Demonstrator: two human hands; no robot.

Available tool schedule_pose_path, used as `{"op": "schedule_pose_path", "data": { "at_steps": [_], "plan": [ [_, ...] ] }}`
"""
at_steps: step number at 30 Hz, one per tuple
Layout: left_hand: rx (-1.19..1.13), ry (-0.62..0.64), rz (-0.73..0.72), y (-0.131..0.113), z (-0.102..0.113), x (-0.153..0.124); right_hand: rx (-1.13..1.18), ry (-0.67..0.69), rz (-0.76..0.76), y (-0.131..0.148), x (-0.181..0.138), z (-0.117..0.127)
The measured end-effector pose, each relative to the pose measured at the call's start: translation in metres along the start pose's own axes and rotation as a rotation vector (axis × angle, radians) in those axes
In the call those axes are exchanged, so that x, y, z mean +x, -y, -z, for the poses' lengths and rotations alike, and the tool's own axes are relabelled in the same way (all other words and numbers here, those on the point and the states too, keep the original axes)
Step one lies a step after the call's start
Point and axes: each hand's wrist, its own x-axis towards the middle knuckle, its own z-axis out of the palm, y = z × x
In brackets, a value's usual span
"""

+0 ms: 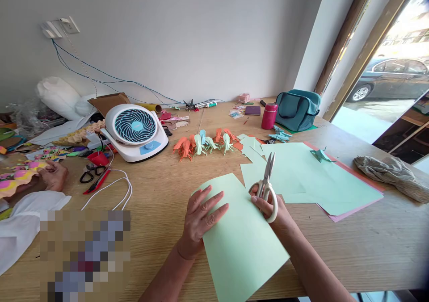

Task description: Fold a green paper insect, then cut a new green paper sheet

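Observation:
My left hand (203,219) holds a pale green sheet of paper (241,248) by its left side, fingers lying over the top face and the thumb hidden. The sheet lies tilted in front of me, its upper left edge slightly curved. In my right hand (273,206), at the sheet's right edge, is a pair of scissors (267,183) with cream handles, blades pointing up and almost closed. Beyond the hands stand folded paper figures (201,143) in orange, green and blue. Larger pale green sheets (288,172) lie to the right, with a folded green figure (321,155) on them.
A white fan (137,130) stands back left. Near it are black-handled scissors (92,173), a red cutter (97,181) and a white cable (129,190). A co-worker's hand (53,176) is far left. A pink bottle (269,116), teal bag (298,110) and crumpled cloth (392,174) lie right.

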Motion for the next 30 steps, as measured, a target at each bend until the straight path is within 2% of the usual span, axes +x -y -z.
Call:
{"op": "schedule_pose_path", "data": {
  "at_steps": [3, 5, 8, 11, 13, 15, 18, 21, 24, 27, 30],
  "plan": [
    [0.109, 0.084, -0.049, -0.001, -0.002, -0.002, -0.050, -0.014, 0.043, -0.003, 0.002, 0.005],
    [0.181, 0.147, -0.019, -0.001, -0.004, -0.002, -0.114, -0.030, 0.093, -0.001, 0.002, 0.009],
    [0.276, 0.233, 0.185, 0.009, -0.005, -0.003, -0.226, -0.062, 0.188, 0.006, 0.000, 0.017],
    [0.263, 0.235, 0.410, 0.029, -0.004, -0.006, -0.306, 0.007, 0.251, 0.017, -0.002, 0.025],
    [0.138, 0.217, 0.522, 0.040, -0.001, -0.003, -0.341, 0.109, 0.267, 0.024, -0.003, 0.028],
    [-0.083, 0.222, 0.671, 0.043, 0.003, 0.008, -0.370, 0.227, 0.261, 0.032, -0.003, 0.029],
    [-0.407, 0.374, 0.786, 0.037, 0.006, 0.037, -0.427, 0.393, 0.220, 0.043, -0.002, 0.026],
    [-0.710, 0.520, 0.785, 0.031, 0.003, 0.070, -0.456, 0.507, 0.177, 0.053, 0.001, 0.020],
    [-0.979, 0.668, 0.854, 0.033, -0.002, 0.090, -0.452, 0.540, 0.144, 0.060, 0.005, 0.018],
    [-1.097, 0.689, 0.984, 0.039, -0.004, 0.097, -0.480, 0.509, 0.142, 0.059, 0.011, 0.020],
    [-1.142, 0.704, 1.050, 0.042, -0.003, 0.100, -0.513, 0.452, 0.159, 0.052, 0.015, 0.021]
  ]
}}
